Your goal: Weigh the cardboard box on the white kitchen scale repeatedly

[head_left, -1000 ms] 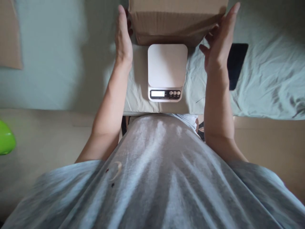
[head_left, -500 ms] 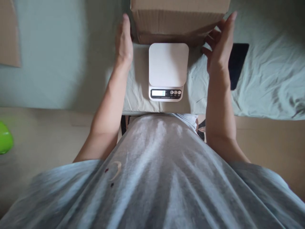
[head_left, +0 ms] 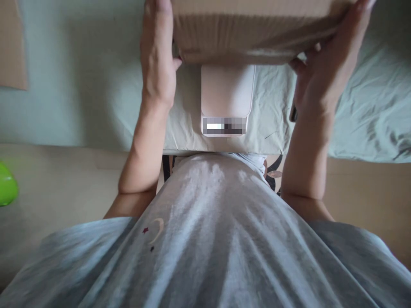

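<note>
A brown cardboard box (head_left: 244, 38) is held between my two hands at the top of the head view, partly cut off by the frame. My left hand (head_left: 158, 60) presses along its left side, with the thumb toward the lower corner. At the right side, my right hand (head_left: 330, 68) grips the box, its fingers curling beneath the edge. Just below the box lies a white digital kitchen scale (head_left: 226, 92) on the green cloth. The far end of its platform is hidden by the box, and its display panel is blurred out.
Green cloth (head_left: 80, 85) covers the surface, wrinkled at the right. A flat cardboard piece (head_left: 12, 47) lies at the far left. The dark phone-like slab (head_left: 293, 112) is mostly hidden behind my right arm. A bright green object (head_left: 7, 184) sits lower left, beyond the cloth's edge.
Both hands have closed in on the box and raised it; it looks larger and nearer and now covers the scale's far end. My right hand has moved right and up.
</note>
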A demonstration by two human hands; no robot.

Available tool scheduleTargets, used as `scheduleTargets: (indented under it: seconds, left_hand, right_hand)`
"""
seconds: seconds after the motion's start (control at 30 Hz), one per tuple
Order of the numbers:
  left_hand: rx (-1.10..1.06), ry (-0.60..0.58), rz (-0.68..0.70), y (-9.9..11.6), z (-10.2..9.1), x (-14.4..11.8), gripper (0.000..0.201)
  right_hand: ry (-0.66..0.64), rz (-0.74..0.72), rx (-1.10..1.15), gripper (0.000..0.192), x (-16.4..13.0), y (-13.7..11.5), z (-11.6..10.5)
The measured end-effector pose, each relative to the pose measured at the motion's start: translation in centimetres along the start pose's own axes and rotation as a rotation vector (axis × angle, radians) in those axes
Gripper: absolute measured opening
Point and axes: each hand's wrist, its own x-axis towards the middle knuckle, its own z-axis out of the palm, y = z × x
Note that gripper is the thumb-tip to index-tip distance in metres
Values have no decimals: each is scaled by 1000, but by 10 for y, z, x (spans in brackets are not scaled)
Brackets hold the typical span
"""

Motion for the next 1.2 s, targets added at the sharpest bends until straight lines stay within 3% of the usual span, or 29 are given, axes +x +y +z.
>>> scheduleTargets:
  seconds: [0.03, 0.07, 0.17, 0.27, 0.53, 0.73, 1.2]
  left_hand:
    - [-45, -127, -126, 11, -6, -22, 48]
    - [-87, -190, -156, 21, -10, -43, 53]
    - [-171, -177, -103, 36, -18, -92, 60]
    - [-188, -152, -82, 34, -19, -115, 57]
    - [-86, -125, -119, 21, -15, -123, 57]
    - [-53, -88, -193, 16, -14, -128, 66]
    - [-218, -72, -108, 22, -18, -125, 47]
  right_hand:
    - [-22, -21, -26, 34, -12, 0, -4]
    - [-48, -28, -45, 39, -24, 1, -7]
    - [-37, -11, -53, 45, -55, 10, -12]
    - [-4, 9, -87, 50, -73, 20, -16]
    - [-25, 66, -307, 60, -78, 23, -16]
    - [-65, 67, -121, 55, -81, 12, -14]
    - [-44, 50, -61, 60, -80, 16, -17]
